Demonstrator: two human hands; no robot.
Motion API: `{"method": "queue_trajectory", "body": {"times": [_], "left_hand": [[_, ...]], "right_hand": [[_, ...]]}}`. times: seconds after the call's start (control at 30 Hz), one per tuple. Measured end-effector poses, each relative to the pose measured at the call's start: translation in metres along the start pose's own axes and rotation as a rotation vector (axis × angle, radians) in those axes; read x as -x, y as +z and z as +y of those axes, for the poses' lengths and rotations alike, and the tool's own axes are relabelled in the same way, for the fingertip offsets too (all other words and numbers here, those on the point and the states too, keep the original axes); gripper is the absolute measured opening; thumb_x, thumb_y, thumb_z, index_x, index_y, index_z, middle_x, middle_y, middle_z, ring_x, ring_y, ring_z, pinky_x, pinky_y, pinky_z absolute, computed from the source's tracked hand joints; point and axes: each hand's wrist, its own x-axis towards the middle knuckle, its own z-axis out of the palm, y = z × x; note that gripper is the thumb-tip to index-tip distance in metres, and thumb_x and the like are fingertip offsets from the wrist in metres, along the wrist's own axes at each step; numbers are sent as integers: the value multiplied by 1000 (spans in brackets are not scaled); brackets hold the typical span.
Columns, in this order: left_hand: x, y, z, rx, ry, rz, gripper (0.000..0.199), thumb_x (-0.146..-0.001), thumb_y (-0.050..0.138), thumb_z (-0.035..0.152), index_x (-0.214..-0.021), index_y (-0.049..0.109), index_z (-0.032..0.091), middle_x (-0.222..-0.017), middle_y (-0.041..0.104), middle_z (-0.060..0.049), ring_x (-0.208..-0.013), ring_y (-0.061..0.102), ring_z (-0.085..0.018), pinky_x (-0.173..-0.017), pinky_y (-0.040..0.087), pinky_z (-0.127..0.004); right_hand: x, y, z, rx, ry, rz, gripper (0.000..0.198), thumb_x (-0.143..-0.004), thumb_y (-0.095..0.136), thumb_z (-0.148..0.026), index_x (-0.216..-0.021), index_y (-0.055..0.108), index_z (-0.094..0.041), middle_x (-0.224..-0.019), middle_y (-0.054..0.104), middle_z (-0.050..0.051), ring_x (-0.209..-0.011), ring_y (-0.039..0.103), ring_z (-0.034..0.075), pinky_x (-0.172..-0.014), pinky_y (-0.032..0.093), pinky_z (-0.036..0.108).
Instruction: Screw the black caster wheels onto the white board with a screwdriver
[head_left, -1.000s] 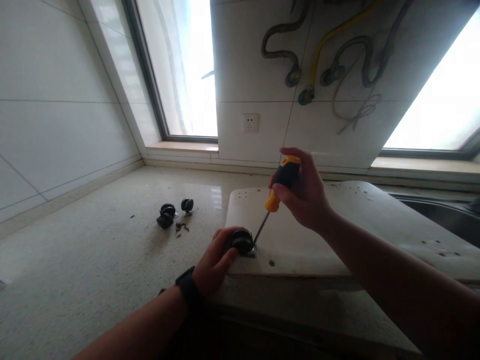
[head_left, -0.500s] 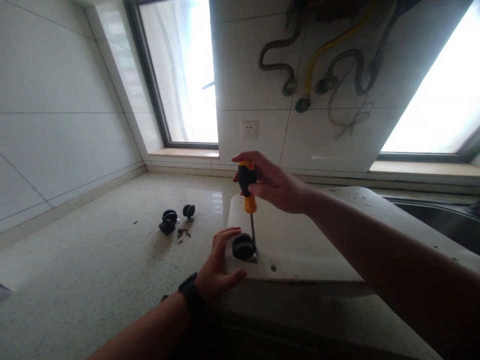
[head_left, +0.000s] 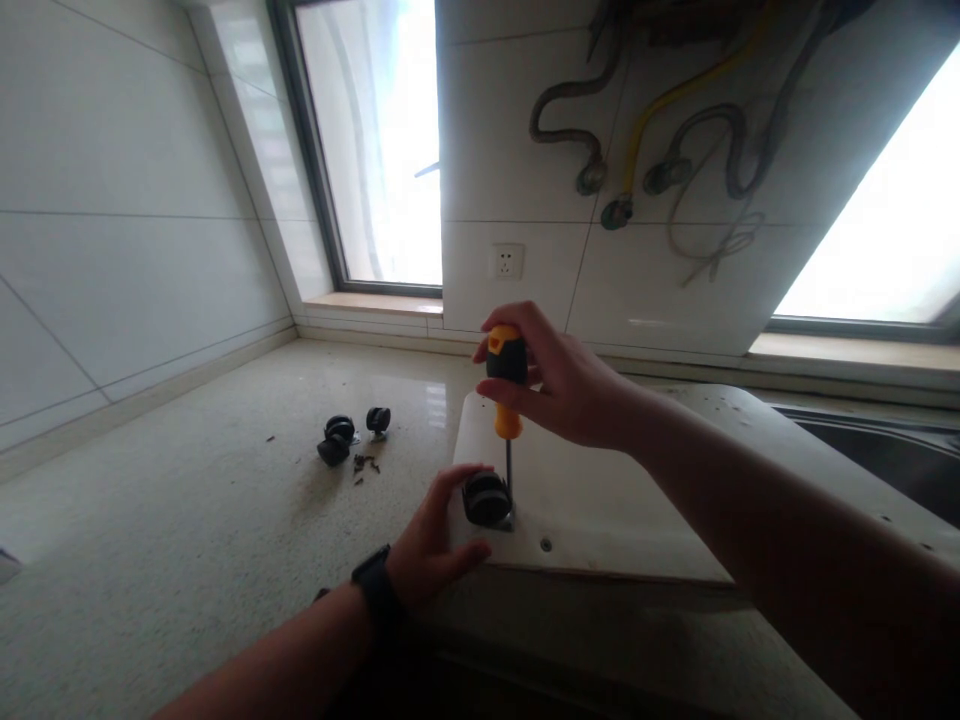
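My right hand (head_left: 559,375) is wrapped round the handle of a yellow and black screwdriver (head_left: 506,360). The screwdriver stands nearly upright, its shaft running down to the metal plate of a black caster wheel (head_left: 486,500); the tip is hard to make out behind the wheel. That caster sits near the front left corner of a pale board (head_left: 615,510). My left hand (head_left: 439,525), with a black watch on its wrist, lies about the caster with thumb and fingers spread. Its fingertips are at the wheel's far side, while the thumb rests apart in front.
Several loose black casters (head_left: 335,440) lie on the speckled countertop (head_left: 225,540) to the left, beside a small pile of screws (head_left: 366,463). At the right is a sink (head_left: 877,450). Hoses (head_left: 637,130) and a socket (head_left: 508,261) are on the tiled wall behind.
My right hand has turned on the screwdriver handle, and the screwdriver now stands straighter. The left hand stays about the caster. The camera view has shifted slightly.
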Motion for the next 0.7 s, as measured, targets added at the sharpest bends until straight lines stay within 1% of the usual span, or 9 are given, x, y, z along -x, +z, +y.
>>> {"method": "queue_trajectory", "body": {"times": [0.1,0.2,0.3,0.37,0.47,0.57,0.6,0.63,0.7], "left_hand": [[1,2,0,-66,22,40,61,-94,69,37,-147,40,31,-142,55,-12,-129,54,-33,-109,42,-52],[2,2,-1,-101,-1,60,54,-99,60,32,-149,41,32,-140,57,-11,-128,55,-31,-109,42,-51],[3,2,-2,-113,-35,74,51,-102,54,29,-151,40,33,-141,57,-11,-127,56,-30,-109,42,-51],[4,2,-3,-107,-51,62,54,-102,53,29,-153,38,32,-141,56,-12,-126,56,-31,-108,43,-51],[4,2,-3,-98,-54,55,55,-101,55,31,-153,38,30,-142,56,-12,-127,56,-31,-108,42,-52],[4,2,-3,-97,-26,74,50,-101,55,34,-149,42,30,-142,56,-11,-127,56,-31,-109,40,-52],[4,3,-3,-96,-17,76,48,-101,54,34,-148,43,30,-141,57,-11,-127,56,-31,-109,40,-52],[3,3,-2,-94,-10,75,48,-101,54,35,-148,44,29,-141,57,-11,-127,56,-31,-109,40,-52],[3,3,-1,-93,-6,72,47,-102,53,36,-147,44,29,-140,57,-11,-127,55,-31,-109,41,-52]], "right_hand": [[-4,-4,1,-120,-20,-101,59,-94,66,-32,-145,36,-24,-105,64,4,-83,62,14,-73,51,30],[-11,-17,4,-236,-7,-255,51,-95,63,-28,-142,45,-23,-111,65,6,-92,63,15,-81,51,31],[-19,-31,6,-299,-8,-377,52,-96,55,-19,-146,46,-23,-125,62,9,-103,63,16,-88,51,33],[-28,-38,4,-220,-1,-404,53,-94,57,-20,-146,48,-24,-122,64,7,-101,63,16,-87,50,33],[-42,-42,-5,3,17,-434,51,-89,69,-33,-139,58,-26,-101,66,2,-84,61,15,-77,47,32],[-51,-41,-15,205,-40,-445,39,-82,76,-47,-111,71,-22,-87,64,0,-75,56,15,-73,42,32],[-51,-40,-17,245,-59,-436,35,-83,75,-48,-104,72,-20,-88,64,1,-76,56,16,-73,41,33],[-50,-40,-20,263,-65,-432,33,-85,73,-47,-103,72,-19,-93,66,3,-79,57,17,-74,42,33],[-47,-43,-23,233,-39,-463,36,-89,67,-37,-121,67,-20,-111,68,8,-90,61,20,-78,44,34]]}}
